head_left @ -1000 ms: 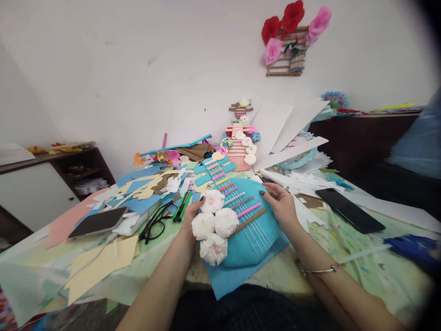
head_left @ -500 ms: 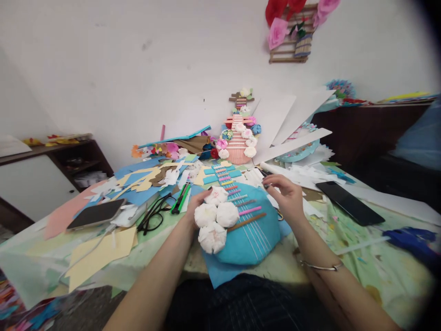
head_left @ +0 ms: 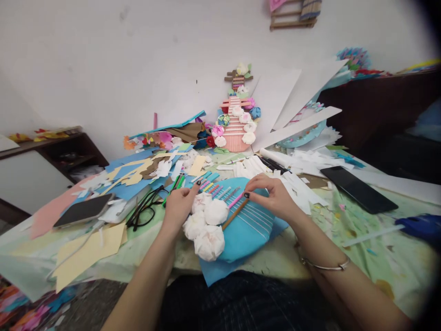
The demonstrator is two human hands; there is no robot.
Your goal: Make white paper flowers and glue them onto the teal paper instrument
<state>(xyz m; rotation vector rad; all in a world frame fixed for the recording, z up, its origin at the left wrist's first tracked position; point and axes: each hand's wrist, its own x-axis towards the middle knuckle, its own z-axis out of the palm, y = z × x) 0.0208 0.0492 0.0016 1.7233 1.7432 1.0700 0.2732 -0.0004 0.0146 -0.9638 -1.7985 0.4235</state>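
A blue paper lute-like craft lies before me with its neck tilted away to the left. White strings run along it, and several coloured strips cross them, among them a brown strip. White paper flowers cluster on its left side. My left hand grips the craft's left edge beside the flowers, thumb on top. Above the right side, my right hand is pinched at the outer ends of the pink and brown strips. Anything small between those fingertips is hidden.
A pink flowered lute-like craft leans on the wall. Glasses, a green cutter and a phone lie left. Right are white paper strips, a black phone and a blue glue gun.
My right hand has moved left and down onto the strip ends. The craft has turned, its neck swinging left, with my left hand still on it. The view has tipped downward.
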